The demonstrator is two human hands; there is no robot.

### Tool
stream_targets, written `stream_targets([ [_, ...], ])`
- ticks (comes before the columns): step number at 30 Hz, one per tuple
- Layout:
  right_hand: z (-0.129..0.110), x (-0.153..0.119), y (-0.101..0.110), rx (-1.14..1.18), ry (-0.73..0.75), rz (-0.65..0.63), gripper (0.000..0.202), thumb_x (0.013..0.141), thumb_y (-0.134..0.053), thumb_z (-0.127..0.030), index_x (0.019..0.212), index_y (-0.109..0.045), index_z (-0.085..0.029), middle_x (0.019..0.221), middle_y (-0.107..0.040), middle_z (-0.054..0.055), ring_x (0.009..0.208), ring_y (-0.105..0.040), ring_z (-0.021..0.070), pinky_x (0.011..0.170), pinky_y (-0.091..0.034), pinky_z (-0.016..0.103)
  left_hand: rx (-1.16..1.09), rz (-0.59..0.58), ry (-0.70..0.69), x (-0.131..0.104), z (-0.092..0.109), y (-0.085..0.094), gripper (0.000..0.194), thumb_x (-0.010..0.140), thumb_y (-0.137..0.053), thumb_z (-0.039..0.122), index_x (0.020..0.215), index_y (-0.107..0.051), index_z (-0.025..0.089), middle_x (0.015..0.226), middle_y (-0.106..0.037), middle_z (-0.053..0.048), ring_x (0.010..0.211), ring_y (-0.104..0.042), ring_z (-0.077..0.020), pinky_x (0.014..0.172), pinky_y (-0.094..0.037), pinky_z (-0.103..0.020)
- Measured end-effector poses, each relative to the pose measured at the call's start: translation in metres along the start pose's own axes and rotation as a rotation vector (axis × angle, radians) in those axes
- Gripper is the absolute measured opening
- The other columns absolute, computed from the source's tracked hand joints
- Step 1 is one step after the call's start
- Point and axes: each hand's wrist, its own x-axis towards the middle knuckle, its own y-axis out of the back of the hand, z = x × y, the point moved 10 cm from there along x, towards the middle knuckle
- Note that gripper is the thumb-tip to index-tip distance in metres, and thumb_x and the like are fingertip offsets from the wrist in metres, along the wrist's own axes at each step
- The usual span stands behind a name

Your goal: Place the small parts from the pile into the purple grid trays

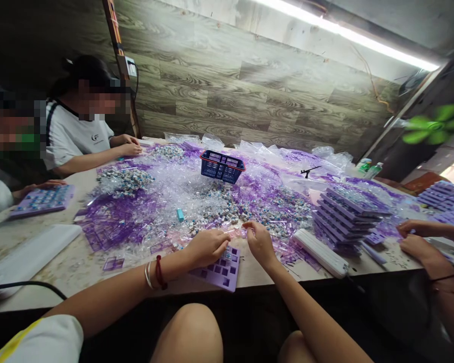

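Note:
A purple plate with rows of square holes (227, 269) lies at the table's near edge. Over its upper left part rests my left hand (208, 247), fingers bent and pressed together, hiding whatever is under them. A few small clear-and-white parts (229, 253) sit in the holes beside its fingertips. My right hand (260, 243) is just right of the plate, at the near edge of a heap of small white and blue switch-like parts (230, 204). Its thumb and fingers are curled together; anything between them is too small to make out.
A dark blue basket (222, 168) stands amid clear and purple plastic pieces. Stacked purple plates (344, 217) and a white power strip (321, 253) lie to the right. At left are a long white object (34, 257) and a co-worker's filled plate (43, 200). Other people's hands work on both sides.

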Motion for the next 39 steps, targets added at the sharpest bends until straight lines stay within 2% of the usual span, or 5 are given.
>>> stream_targets([
  [11, -0.015, 0.020, -0.049, -0.571, 0.069, -0.116, 0.029, 0.086, -0.043, -0.013, 0.108, -0.063, -0.017, 0.116, -0.064, 0.013, 0.124, -0.042, 0.0299, 0.106, -0.018, 0.054, 0.057, -0.021, -0.300, -0.005, 0.028, 0.003, 0.027, 0.077, -0.059, 0.038, 0.093, -0.056, 0.016, 0.097, -0.060, -0.009, 0.092, -0.054, -0.0243, 0.083, -0.045, -0.033],
  [18, -0.024, 0.030, -0.060, -0.664, 0.011, -0.068, 0.029, 0.087, -0.041, -0.011, 0.100, -0.066, -0.016, 0.105, -0.068, 0.016, 0.106, -0.053, 0.0292, 0.104, -0.014, 0.057, 0.115, -0.006, -0.167, -0.002, 0.017, 0.003, 0.028, 0.076, -0.058, 0.031, 0.099, -0.057, 0.015, 0.098, -0.062, -0.010, 0.091, -0.057, -0.0252, 0.080, -0.047, -0.034],
  [26, -0.023, 0.030, -0.058, -0.650, 0.031, -0.056, 0.029, 0.084, -0.041, -0.007, 0.097, -0.066, -0.017, 0.094, -0.070, 0.014, 0.103, -0.053, 0.0300, 0.101, -0.007, 0.064, 0.062, 0.139, 0.149, 0.007, -0.057, 0.027, 0.024, 0.094, -0.038, 0.029, 0.098, -0.059, 0.017, 0.094, -0.064, -0.007, 0.089, -0.060, -0.0216, 0.078, -0.048, -0.032],
  [31, -0.017, 0.025, -0.048, -0.614, 0.015, -0.109, 0.026, 0.082, -0.047, -0.010, 0.099, -0.065, -0.018, 0.102, -0.068, 0.012, 0.104, -0.055, 0.0284, 0.101, -0.019, 0.054, 0.110, 0.194, 0.335, 0.002, -0.120, 0.036, 0.026, 0.074, -0.047, 0.004, 0.094, -0.062, 0.014, 0.097, -0.063, -0.010, 0.098, -0.056, -0.0243, 0.089, -0.046, -0.036],
  [39, -0.002, 0.021, -0.042, -0.544, -0.020, -0.198, 0.026, 0.083, -0.050, -0.015, 0.100, -0.068, -0.022, 0.102, -0.070, 0.007, 0.105, -0.057, 0.0253, 0.091, -0.033, 0.039, 0.108, 0.153, 0.257, 0.003, -0.123, 0.024, 0.023, 0.077, -0.048, 0.007, 0.083, -0.068, 0.015, 0.090, -0.063, -0.010, 0.096, -0.054, -0.0247, 0.091, -0.044, -0.037],
])
